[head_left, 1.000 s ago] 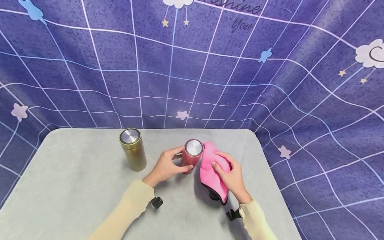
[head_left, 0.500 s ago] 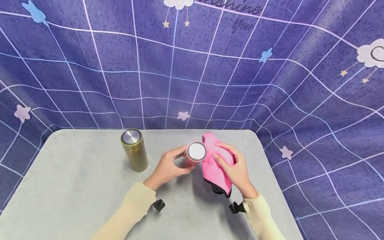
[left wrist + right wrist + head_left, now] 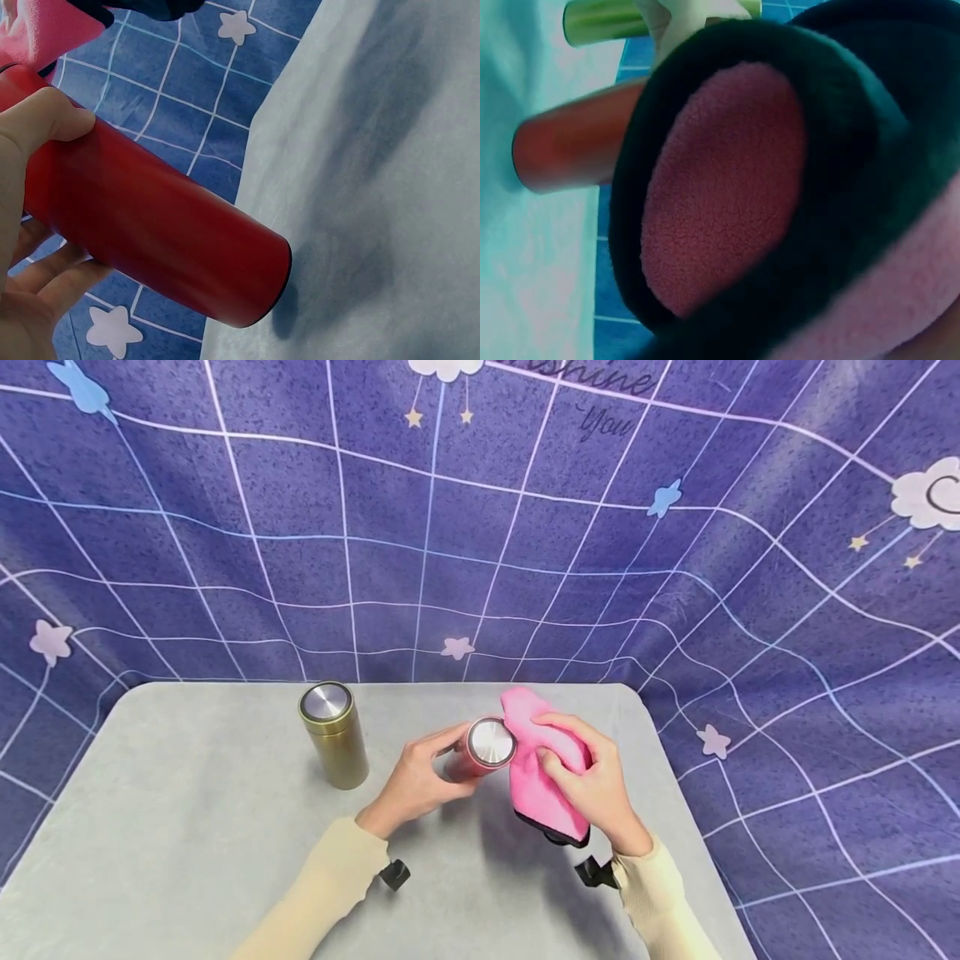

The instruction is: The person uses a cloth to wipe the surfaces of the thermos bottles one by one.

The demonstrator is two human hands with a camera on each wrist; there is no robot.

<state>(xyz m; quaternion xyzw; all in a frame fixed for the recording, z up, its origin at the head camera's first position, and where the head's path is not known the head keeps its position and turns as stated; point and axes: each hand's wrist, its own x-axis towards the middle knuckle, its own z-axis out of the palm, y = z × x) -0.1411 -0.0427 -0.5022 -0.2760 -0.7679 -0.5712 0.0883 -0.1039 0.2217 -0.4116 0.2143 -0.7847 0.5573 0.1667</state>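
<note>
My left hand (image 3: 422,777) grips a red thermos bottle (image 3: 492,742) with a steel-topped lid, thumb on the near side and fingers behind. In the left wrist view the smooth red body slants down, its base close over the table. A pink plush cloth (image 3: 534,789) with black edging is bunched in my right hand (image 3: 596,781), thumb on top. Its left part overlaps the right side of the bottle's lid in the head view. The right wrist view is largely filled by the folded cloth (image 3: 720,172), its black border looping round the pink pile; the bottle's lower body shows behind.
A gold thermos bottle (image 3: 333,739) with a similar steel lid stands upright on the left of the grey table (image 3: 187,827). A purple-blue curtain (image 3: 390,560) with lines and stars hangs along the table's far edge and right side.
The red bottle has come slightly right and nearer the camera, its body now more hidden under the lid. My right hand has shifted the cloth right, its black lower edge rising.
</note>
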